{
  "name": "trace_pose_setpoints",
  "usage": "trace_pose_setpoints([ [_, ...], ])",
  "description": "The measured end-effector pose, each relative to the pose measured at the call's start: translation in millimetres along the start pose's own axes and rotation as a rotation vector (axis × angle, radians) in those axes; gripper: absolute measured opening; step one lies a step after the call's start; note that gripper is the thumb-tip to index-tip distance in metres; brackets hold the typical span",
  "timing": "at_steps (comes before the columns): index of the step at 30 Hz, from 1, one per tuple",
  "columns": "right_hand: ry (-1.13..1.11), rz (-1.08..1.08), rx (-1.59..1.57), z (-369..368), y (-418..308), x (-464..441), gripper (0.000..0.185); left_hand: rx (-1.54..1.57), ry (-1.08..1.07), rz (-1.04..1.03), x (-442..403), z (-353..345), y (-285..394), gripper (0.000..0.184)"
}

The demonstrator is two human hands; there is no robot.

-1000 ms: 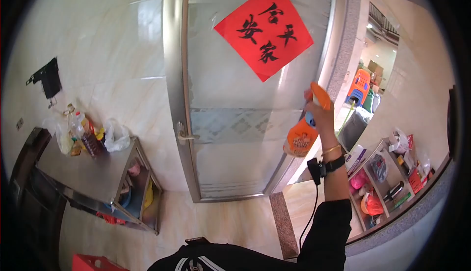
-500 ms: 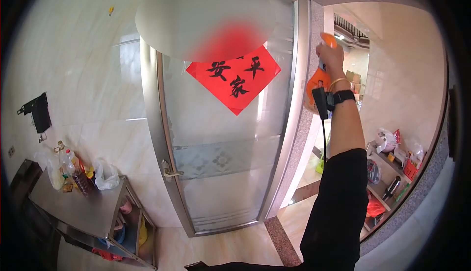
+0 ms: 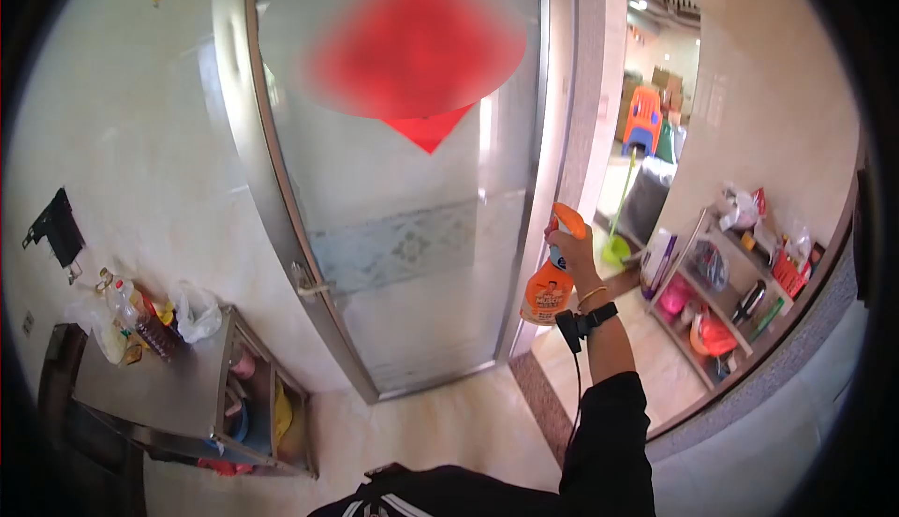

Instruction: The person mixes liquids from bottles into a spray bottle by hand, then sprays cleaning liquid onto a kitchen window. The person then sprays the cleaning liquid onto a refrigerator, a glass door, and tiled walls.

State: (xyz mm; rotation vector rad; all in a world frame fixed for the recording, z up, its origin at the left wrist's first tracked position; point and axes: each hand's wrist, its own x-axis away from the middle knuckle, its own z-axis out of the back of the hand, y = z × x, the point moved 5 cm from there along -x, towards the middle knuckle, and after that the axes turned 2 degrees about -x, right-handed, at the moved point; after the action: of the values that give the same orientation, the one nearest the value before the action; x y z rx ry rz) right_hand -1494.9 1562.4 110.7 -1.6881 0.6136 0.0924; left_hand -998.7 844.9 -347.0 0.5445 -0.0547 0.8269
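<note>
My right hand [image 3: 573,247] is wrapped round the neck of an orange spray bottle [image 3: 548,294], held upright in front of the door's right edge. The bottle's orange spray head shows above my fingers, and its label faces me. A black strap with a small device and a cable [image 3: 587,322] sits on my right wrist. Behind the bottle stands a frosted glass door [image 3: 403,330] in a metal frame, with a red paper diamond [image 3: 430,133] on its upper part, mostly blurred. My left hand is out of view.
At left, a metal table [image 3: 154,391] carries plastic bags and an oil bottle [image 3: 150,325]. A black gun-shaped object [image 3: 58,227] hangs on the wall. Right of the doorway, a shelf [image 3: 679,311] holds bags and a red basket [image 3: 789,273]. Further back stands an orange plastic chair [image 3: 643,119].
My right hand has come down and left with the spray bottle, from near the top of the doorway to about mid-door height. The view has tilted downward.
</note>
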Motion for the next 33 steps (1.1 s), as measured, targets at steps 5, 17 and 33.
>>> trace_pose_setpoints([
  [5, 0.237, -0.159, 0.099, 46, 145, 65, 0.026, 0.031, 0.035, 0.027, 14, 5, -23, 0.015],
  [17, 0.016, -0.229, 0.059, 48, 257, 267, 0.048, 0.152, 0.061, 0.046, 50, 23, -63, 0.016],
  [33, -0.569, -0.031, 0.402, -110, 238, 328, 0.046, 0.340, -0.159, 0.266, 32, -8, -95, 0.024],
])
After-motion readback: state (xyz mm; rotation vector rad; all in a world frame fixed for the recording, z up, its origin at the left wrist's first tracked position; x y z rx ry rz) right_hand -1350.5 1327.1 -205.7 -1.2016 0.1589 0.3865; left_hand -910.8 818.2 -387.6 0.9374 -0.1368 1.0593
